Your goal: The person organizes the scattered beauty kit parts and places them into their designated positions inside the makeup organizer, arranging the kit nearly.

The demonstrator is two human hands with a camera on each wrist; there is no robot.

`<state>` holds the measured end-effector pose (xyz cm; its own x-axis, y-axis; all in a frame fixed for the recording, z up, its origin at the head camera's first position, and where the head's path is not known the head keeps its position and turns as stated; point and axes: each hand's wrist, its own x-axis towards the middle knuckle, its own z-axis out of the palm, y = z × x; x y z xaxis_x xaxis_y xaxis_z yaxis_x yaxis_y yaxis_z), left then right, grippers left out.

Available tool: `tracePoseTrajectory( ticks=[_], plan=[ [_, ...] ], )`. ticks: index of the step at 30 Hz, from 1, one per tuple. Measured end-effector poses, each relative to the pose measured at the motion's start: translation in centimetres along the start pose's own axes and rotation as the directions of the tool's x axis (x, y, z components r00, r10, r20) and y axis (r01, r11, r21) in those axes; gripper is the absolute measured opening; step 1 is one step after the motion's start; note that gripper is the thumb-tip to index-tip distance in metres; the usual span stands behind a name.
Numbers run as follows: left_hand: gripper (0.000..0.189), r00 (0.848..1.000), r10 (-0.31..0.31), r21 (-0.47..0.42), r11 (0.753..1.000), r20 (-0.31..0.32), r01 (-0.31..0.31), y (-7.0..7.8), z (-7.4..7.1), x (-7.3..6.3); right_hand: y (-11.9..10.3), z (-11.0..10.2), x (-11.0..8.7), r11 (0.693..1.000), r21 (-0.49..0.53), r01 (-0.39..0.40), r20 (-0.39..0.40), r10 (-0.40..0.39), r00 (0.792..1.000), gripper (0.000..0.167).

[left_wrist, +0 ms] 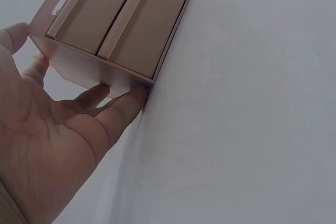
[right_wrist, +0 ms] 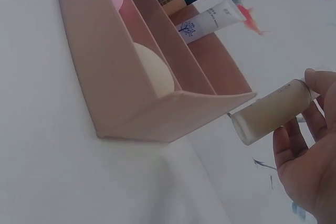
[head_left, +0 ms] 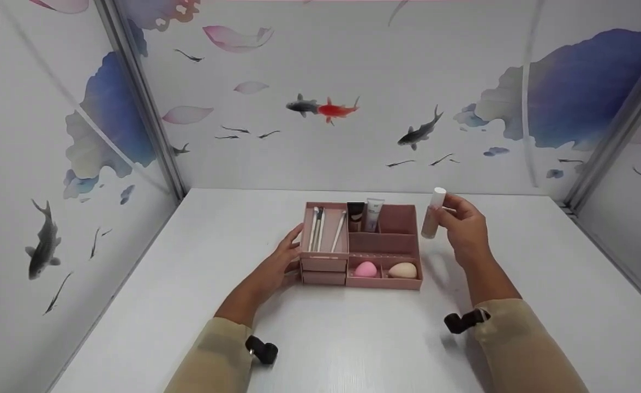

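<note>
A pink cosmetics organizer [head_left: 384, 245] stands mid-table. My left hand [head_left: 271, 270] rests against its left side, and the left wrist view shows fingertips [left_wrist: 137, 94] touching the wall beside the two drawers [left_wrist: 144, 27]. In my right hand [head_left: 467, 229] is a bottle of beige liquid [right_wrist: 273, 111] with a white cap [head_left: 438, 195]. The fingers pinch it near the cap, tilted, just off the organizer's right side. Inside the organizer are a dark tube [head_left: 355, 217], a white tube [head_left: 373, 214], a pink makeup sponge [head_left: 366, 269] and a beige makeup sponge [head_left: 403, 270].
Several white makeup brushes [head_left: 318, 229] lie in the organizer's upper left tray. White table [head_left: 320, 338] surface surrounds it. Behind stands a printed wall panel [head_left: 320, 153] with fish and petals; metal posts [head_left: 159, 125] frame the corners.
</note>
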<state>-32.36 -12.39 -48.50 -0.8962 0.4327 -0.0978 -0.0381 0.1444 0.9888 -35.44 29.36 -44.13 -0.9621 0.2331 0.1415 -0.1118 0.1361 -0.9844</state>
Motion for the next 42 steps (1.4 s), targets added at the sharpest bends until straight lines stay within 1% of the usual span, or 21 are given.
tracePoseTrajectory(
  ticks=[5, 9, 14, 18, 24, 28, 32, 37, 42],
  plan=[
    [0.056, 1.0, -0.006, 0.004, 1.0, -0.004, 0.006, 0.0, 0.1, 0.0, -0.7, 0.7, -0.5, 0.998, 0.051, 0.031, 0.01, -0.032, 0.999, 0.052],
    [0.057, 1.0, -0.005, 0.001, 1.0, -0.003, 0.005, 0.2, 0.2, -0.1, -1.1, 1.1, -0.8, 0.998, 0.059, 0.03, 0.026, -0.032, 0.999, 0.05],
    [0.057, 1.0, 0.001, -0.013, 1.0, 0.0, -0.001, 0.4, 0.2, -0.1, -1.5, 1.8, -1.1, 0.996, 0.075, 0.05, 0.038, -0.053, 0.998, 0.053],
    [0.056, 1.0, -0.009, -0.018, 1.0, -0.002, 0.009, 0.4, 0.2, -0.1, -1.8, 2.4, -1.4, 0.993, 0.089, 0.074, 0.07, -0.08, 0.994, 0.055],
    [0.055, 1.0, -0.022, -0.012, 1.0, -0.003, 0.022, 0.4, 0.2, -0.2, -1.7, 3.3, -1.3, 0.996, 0.032, 0.078, 0.093, -0.081, 0.992, 0.055],
    [0.055, 1.0, -0.019, -0.003, 1.0, -0.005, 0.019, 0.3, 0.2, -0.2, -1.7, 3.7, -0.7, 0.998, 0.013, 0.068, 0.078, -0.069, 0.995, 0.054],
    [0.055, 1.0, -0.009, -0.013, 1.0, 0.0, 0.009, 0.3, 0.2, -0.3, -1.8, 4.0, 0.1, 0.998, -0.007, 0.061, 0.071, -0.06, 0.996, 0.055],
    [0.056, 1.0, -0.004, -0.022, 1.0, 0.004, 0.004, 0.2, 0.2, -0.3, -1.9, 4.2, 0.8, 0.996, -0.032, 0.081, 0.094, -0.078, 0.993, 0.054],
    [0.056, 1.0, -0.006, -0.038, 0.999, 0.009, 0.006, 0.0, 0.1, -0.2, -2.1, 4.3, 1.2, 0.992, -0.072, 0.1, 0.101, -0.092, 0.991, 0.049]
  ],
)
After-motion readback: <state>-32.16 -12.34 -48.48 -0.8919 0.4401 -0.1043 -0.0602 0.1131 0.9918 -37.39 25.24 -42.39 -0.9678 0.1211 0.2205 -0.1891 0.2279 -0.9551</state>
